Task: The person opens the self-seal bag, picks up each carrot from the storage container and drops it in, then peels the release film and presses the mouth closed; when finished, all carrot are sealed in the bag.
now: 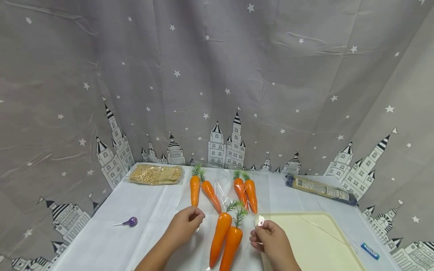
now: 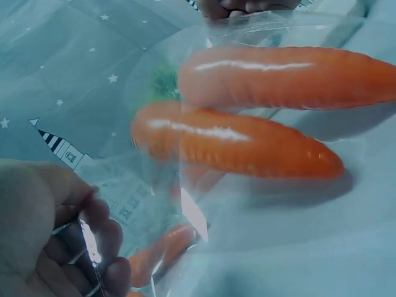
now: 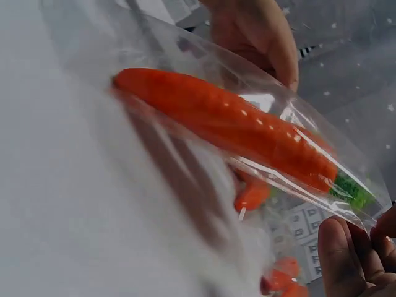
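Observation:
Two orange carrots (image 1: 220,235) with green tops lie side by side inside a clear plastic bag (image 3: 263,99) at the front of the table. On the bag's left side, my left hand (image 1: 183,226) pinches the film between thumb and fingers, seen closely in the left wrist view. My right hand (image 1: 272,244) pinches the opposite edge, close to the green tops in the right wrist view. Behind them lie two more pairs of carrots in clear film, a left pair (image 1: 194,190) and a right pair (image 1: 251,195).
A cream tray (image 1: 305,244) sits at the right, partly under my right hand. A bag of yellow kernels (image 1: 156,175) lies back left, a purple lollipop (image 1: 132,221) front left. At the right are a long dark-ended package (image 1: 320,188) and a small blue-green packet (image 1: 369,251).

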A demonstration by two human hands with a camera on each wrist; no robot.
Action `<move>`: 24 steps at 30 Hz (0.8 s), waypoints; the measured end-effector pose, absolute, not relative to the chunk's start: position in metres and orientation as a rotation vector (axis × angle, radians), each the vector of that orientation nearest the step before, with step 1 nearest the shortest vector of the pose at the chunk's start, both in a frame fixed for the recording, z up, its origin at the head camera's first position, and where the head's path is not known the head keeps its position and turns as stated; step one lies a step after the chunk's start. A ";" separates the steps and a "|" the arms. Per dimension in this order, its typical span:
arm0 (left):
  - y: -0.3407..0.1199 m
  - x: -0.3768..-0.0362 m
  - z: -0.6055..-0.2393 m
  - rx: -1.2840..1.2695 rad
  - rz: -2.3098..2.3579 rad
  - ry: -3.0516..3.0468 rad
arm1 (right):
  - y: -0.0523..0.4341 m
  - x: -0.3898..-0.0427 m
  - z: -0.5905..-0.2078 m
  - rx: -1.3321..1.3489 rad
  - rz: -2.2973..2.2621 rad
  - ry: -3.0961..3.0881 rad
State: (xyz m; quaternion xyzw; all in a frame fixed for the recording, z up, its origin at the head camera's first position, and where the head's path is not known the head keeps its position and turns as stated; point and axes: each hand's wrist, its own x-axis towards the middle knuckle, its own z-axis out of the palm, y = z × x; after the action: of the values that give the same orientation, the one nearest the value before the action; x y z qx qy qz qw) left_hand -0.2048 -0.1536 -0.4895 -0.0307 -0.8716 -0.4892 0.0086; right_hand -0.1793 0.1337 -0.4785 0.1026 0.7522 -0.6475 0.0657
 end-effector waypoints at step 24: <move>-0.150 -0.193 -0.454 0.041 -1.887 -2.296 | 0.141 -0.188 -0.425 0.006 -2.202 2.478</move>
State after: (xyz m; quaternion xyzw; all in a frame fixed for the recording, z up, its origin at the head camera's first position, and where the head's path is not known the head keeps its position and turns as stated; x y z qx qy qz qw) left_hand -0.1928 -0.1496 -0.4545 0.0138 -0.7698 -0.6325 0.0847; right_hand -0.1882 0.1412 -0.4245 0.0019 0.7446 -0.6618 -0.0866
